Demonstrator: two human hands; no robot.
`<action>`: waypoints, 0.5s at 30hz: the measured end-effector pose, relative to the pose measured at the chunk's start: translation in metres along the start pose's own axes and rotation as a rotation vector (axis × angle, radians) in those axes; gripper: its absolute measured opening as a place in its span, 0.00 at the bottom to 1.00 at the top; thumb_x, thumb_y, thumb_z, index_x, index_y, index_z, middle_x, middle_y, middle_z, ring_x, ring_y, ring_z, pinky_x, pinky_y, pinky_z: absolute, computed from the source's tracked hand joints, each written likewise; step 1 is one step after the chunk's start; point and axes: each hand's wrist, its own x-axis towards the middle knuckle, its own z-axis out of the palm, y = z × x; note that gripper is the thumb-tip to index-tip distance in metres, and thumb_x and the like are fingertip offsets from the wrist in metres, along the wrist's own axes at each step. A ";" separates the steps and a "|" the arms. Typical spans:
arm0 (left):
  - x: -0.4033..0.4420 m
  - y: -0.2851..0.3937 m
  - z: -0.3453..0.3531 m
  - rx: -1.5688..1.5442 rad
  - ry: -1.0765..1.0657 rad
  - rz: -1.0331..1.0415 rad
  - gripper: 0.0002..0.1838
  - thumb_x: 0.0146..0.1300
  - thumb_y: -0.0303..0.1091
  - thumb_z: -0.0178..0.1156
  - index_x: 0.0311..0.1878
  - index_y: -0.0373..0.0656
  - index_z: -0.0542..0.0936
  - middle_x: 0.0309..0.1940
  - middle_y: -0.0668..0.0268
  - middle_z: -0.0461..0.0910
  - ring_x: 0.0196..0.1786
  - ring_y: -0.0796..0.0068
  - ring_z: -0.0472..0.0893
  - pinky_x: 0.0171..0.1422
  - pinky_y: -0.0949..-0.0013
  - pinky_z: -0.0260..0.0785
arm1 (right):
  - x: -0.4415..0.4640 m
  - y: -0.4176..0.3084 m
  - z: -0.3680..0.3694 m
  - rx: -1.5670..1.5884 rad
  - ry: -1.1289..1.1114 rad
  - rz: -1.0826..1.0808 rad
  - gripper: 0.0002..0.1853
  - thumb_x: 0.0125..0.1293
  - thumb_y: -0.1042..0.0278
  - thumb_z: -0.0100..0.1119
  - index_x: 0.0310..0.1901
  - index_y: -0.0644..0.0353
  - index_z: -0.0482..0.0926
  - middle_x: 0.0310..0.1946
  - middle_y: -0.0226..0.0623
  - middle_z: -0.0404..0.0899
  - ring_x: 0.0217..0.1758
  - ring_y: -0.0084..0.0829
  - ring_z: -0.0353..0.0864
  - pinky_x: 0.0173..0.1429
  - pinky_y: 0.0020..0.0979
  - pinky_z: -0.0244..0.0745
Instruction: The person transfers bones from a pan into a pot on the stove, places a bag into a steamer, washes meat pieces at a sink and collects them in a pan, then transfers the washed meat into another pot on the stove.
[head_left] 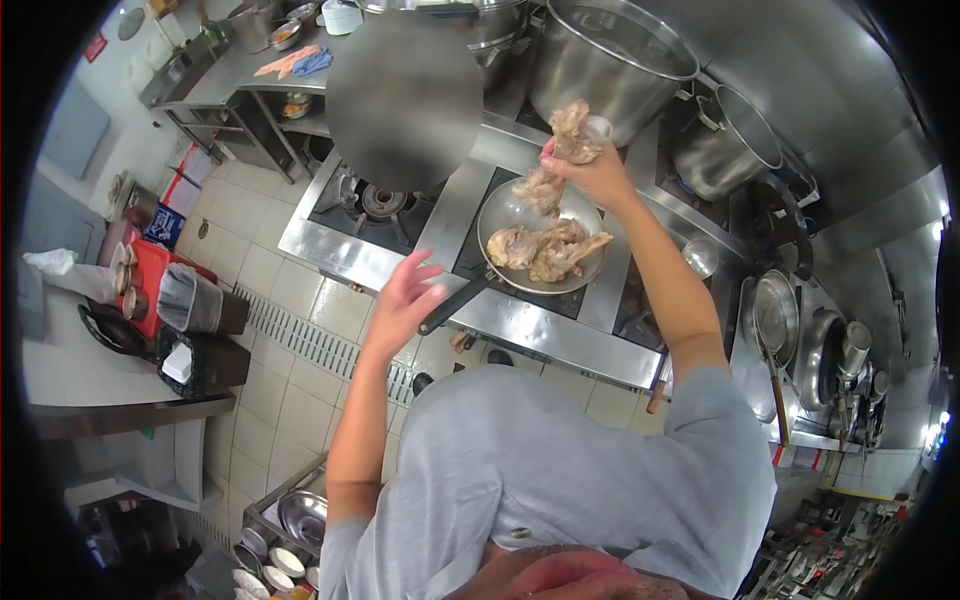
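A frying pan (497, 214) rests on the stove, its black handle (455, 304) pointing toward my left side. Several chunks of bone-in meat (548, 250) lie in it. My right hand (598, 176) is closed around a large meaty bone (574, 132), held up over the pan's far side. Another bit of meat (541, 191) shows just below these fingers; whether it hangs from the held bone or is separate, I cannot tell. Beside the pan handle, my left hand (405, 298) is in the air with fingers apart, holding nothing.
A large steel stockpot (610, 85) stands behind the pan, a smaller pot (722, 150) to its right. An unlit-looking burner (383, 202) lies left. A ladle (700, 258) sits at right, near strainers (775, 310). A round blur hides part of the back.
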 end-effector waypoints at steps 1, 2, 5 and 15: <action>0.022 -0.003 0.014 -0.128 -0.070 -0.047 0.35 0.70 0.41 0.62 0.76 0.44 0.61 0.63 0.51 0.75 0.56 0.64 0.82 0.55 0.66 0.75 | -0.005 -0.011 0.001 0.083 -0.006 -0.005 0.14 0.60 0.72 0.74 0.46 0.62 0.81 0.40 0.32 0.85 0.43 0.24 0.84 0.49 0.32 0.81; 0.041 -0.006 0.027 -0.255 -0.144 -0.094 0.37 0.71 0.42 0.63 0.77 0.44 0.59 0.65 0.48 0.74 0.58 0.61 0.82 0.57 0.64 0.76 | -0.009 -0.019 0.003 0.109 -0.029 -0.045 0.13 0.60 0.73 0.73 0.45 0.62 0.81 0.40 0.33 0.85 0.43 0.26 0.84 0.48 0.33 0.82; 0.078 -0.012 0.059 -0.850 -0.440 -0.152 0.36 0.71 0.50 0.61 0.75 0.45 0.62 0.63 0.45 0.74 0.60 0.51 0.81 0.59 0.55 0.78 | -0.031 -0.042 0.023 0.264 0.016 0.021 0.14 0.59 0.74 0.74 0.45 0.63 0.80 0.42 0.34 0.85 0.46 0.27 0.84 0.51 0.33 0.82; 0.090 -0.007 0.068 -0.992 -0.441 -0.226 0.28 0.73 0.41 0.60 0.72 0.49 0.64 0.59 0.57 0.78 0.50 0.61 0.83 0.49 0.61 0.81 | -0.074 -0.065 -0.014 -0.055 0.062 -0.192 0.45 0.43 0.63 0.86 0.65 0.58 0.71 0.50 0.31 0.81 0.50 0.25 0.81 0.59 0.31 0.76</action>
